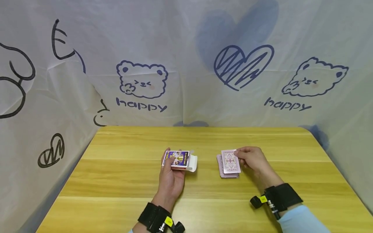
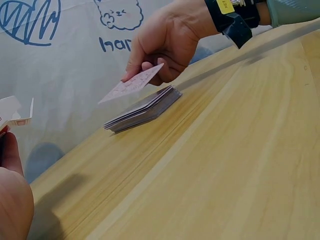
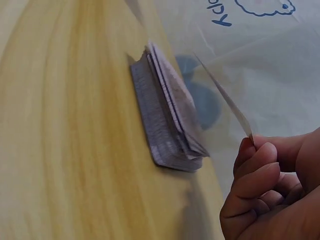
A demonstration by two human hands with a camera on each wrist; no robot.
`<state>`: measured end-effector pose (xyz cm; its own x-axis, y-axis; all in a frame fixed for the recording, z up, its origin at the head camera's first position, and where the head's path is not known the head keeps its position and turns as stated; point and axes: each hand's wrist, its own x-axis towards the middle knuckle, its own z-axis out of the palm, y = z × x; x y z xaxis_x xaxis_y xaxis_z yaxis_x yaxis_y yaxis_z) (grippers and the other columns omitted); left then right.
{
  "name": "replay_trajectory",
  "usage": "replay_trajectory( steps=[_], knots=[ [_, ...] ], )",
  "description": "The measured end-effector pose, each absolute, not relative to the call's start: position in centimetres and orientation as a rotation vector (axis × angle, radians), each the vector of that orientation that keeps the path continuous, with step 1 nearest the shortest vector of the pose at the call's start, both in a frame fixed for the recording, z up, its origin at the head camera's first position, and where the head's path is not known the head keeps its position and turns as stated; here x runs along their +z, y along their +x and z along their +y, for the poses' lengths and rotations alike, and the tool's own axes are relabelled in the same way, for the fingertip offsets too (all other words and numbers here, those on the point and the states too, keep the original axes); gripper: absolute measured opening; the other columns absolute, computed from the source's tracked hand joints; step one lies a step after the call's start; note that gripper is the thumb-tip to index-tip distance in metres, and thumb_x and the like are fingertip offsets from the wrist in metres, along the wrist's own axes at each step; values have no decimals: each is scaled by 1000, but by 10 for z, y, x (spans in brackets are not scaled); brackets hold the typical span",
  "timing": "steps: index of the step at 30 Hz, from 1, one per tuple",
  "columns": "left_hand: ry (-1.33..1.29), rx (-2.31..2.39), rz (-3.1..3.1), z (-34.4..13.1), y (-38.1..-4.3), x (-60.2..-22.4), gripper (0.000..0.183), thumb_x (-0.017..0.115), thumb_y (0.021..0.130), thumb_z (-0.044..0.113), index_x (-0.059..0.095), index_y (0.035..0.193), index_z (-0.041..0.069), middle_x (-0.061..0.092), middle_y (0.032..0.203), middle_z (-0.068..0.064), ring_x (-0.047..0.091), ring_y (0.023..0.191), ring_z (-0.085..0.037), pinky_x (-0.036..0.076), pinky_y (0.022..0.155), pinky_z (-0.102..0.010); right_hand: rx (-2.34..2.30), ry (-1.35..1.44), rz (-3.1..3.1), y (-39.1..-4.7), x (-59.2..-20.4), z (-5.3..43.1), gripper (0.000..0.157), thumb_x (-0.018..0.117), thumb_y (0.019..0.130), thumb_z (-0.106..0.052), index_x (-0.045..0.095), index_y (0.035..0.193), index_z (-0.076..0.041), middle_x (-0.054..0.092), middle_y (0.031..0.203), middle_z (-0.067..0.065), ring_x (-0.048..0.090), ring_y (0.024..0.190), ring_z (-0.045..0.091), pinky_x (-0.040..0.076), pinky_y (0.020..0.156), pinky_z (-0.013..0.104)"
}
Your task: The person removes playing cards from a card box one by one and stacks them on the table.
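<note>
My left hand [image 1: 171,178] grips a card box [image 1: 180,159] with a purple and gold front, thumb across its face. The box's white flap [image 1: 192,163] hangs open on the right side. Between thumb and fingers, my right hand [image 1: 253,158] pinches one playing card [image 1: 231,161] by its corner, patterned pink back facing up. Below that card, a slightly uneven stack of playing cards [image 2: 142,111] lies on the table; in the right wrist view a gap separates the held card [image 3: 227,100] from the stack [image 3: 167,110]. The left wrist view shows only part of the box.
The wooden table [image 1: 116,184] ends at a back edge against a white cloth [image 1: 192,97] with bear and heart drawings. Cloth also hangs at both sides. Each wrist wears a black strap [image 1: 284,196] with a small camera.
</note>
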<state>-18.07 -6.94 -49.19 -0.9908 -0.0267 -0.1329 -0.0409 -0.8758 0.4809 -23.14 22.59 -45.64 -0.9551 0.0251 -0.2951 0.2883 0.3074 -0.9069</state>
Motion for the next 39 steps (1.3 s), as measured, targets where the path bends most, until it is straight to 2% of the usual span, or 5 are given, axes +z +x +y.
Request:
replay_trajectory(
  steps=[10, 18, 25, 39],
  knots=[
    [-233, 3031, 788, -70, -181, -491, 60, 42, 99, 12, 18, 153, 24, 25, 153, -18, 40, 133, -27, 42, 109, -36, -1639, 293, 2366, -238, -471, 220, 26, 64, 92, -19, 66, 105, 5, 57, 78, 6, 50, 65, 17, 43, 51, 26],
    [-204, 3030, 768, -69, -182, -492, 61, 43, 99, 12, 18, 153, 24, 18, 157, -18, 40, 134, -27, 41, 110, -36, -1567, 286, 2404, -240, -471, 216, 28, 66, 90, -22, 67, 104, 3, 55, 74, 4, 49, 65, 17, 42, 52, 26],
    [-202, 3024, 755, -69, -181, -493, 60, 43, 99, 11, 19, 153, 25, 21, 156, -17, 42, 133, -27, 42, 109, -36, -1529, 316, 2429, -239, -471, 215, 28, 66, 91, -23, 66, 102, 2, 54, 76, 5, 49, 66, 18, 43, 53, 28],
    [-207, 3025, 774, -68, -182, -493, 62, 44, 99, 12, 16, 154, 24, 22, 154, -19, 43, 131, -28, 44, 107, -37, -1485, 319, 2502, -237, -475, 212, 27, 67, 88, -23, 66, 98, 2, 52, 69, 3, 46, 57, 14, 40, 46, 25]
  ],
)
